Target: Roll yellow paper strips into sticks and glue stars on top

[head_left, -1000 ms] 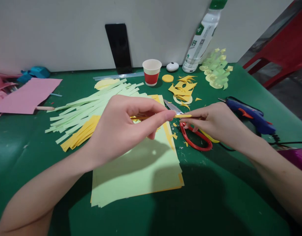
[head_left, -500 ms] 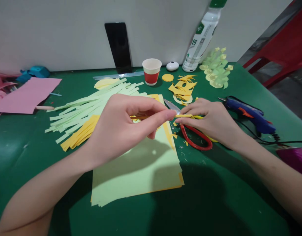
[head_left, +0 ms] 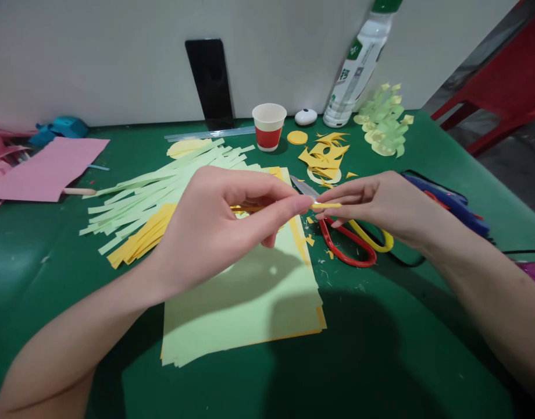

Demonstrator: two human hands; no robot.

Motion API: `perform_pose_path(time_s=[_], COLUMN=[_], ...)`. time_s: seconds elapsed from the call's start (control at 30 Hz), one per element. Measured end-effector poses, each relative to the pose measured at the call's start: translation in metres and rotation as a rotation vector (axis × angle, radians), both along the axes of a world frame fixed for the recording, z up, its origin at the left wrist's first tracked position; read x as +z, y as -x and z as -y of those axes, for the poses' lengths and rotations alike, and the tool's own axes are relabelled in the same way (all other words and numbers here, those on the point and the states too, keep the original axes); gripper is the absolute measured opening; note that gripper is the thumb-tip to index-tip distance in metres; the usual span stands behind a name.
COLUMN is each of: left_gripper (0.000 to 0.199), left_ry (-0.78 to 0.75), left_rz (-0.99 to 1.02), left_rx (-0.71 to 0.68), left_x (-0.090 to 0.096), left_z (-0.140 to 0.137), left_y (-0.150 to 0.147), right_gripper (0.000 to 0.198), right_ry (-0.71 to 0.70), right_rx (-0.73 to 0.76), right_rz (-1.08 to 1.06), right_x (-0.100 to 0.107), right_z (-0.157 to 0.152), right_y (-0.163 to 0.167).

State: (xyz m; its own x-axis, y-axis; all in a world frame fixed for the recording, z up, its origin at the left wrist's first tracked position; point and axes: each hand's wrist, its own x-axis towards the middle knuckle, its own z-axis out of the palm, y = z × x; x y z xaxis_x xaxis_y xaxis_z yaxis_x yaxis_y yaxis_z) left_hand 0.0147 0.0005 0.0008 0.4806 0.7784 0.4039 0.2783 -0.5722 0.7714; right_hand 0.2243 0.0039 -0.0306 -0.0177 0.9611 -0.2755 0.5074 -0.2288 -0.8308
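My left hand [head_left: 245, 212] pinches a thin yellow paper strip [head_left: 329, 205] between thumb and index finger. The strip's free end points right, and part of its length shows behind the thumb. Beside that end is my right hand [head_left: 372, 203], its fingers stretched out with a gap between them and the thumb; whether it touches the strip I cannot tell. Below the right hand lie scissors [head_left: 352, 253] with red and yellow handles, blades partly hidden. A stack of pale green and yellow paper sheets [head_left: 245, 314] is under my left hand.
Left are pale green strips [head_left: 132, 201], yellow strips [head_left: 139, 241] and pink paper [head_left: 53, 169]. Behind stand a paper cup [head_left: 268, 131], a phone [head_left: 210, 84] and a bottle [head_left: 357, 70]. Yellow scraps [head_left: 326, 157], a paper plant [head_left: 383, 125] and a blue glue gun [head_left: 457, 209] lie right.
My right hand's fingers have straightened, baring the strip's end and more of the scissors' yellow handle. The right forearm now covers part of the glue gun. My left hand is nearly still.
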Motion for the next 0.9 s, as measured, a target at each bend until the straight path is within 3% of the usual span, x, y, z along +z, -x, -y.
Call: perform_pose_path(time_s=[0.13,0.33,0.5,0.7,0.9], left_gripper=[0.022,0.022,0.022,0.022,0.021], left_ry=[0.008,0.020,0.022,0.014,0.031], left_rz=[-0.006,-0.007,-0.006,-0.011,0.001], left_rx=[-0.002,0.001,0.011,0.009,-0.003], left_x=[0.0006,0.0015,0.0010,0.0012,0.0027], left_z=[0.0001,0.0007,0.0014,0.0014,0.0005], left_y=[-0.0001,-0.0002,-0.0002,-0.0005,-0.0015], right_gripper=[0.016,0.017,0.019,0.009,0.016], right_ry=[-0.082,-0.264,-0.149,-0.045,0.011], right_rx=[-0.031,0.039,0.020,0.004,0.016], right_rz=[0.079,0.313,0.271,0.167,0.067], right_x=[-0.0003,-0.0044,-0.0052,-0.0036,-0.0057], right_z=[0.0018,-0.0016,-0.0054,-0.0065,-0.0051], right_y=[-0.0017,-0.0042,-0.0059,-0.0028,0.0015])
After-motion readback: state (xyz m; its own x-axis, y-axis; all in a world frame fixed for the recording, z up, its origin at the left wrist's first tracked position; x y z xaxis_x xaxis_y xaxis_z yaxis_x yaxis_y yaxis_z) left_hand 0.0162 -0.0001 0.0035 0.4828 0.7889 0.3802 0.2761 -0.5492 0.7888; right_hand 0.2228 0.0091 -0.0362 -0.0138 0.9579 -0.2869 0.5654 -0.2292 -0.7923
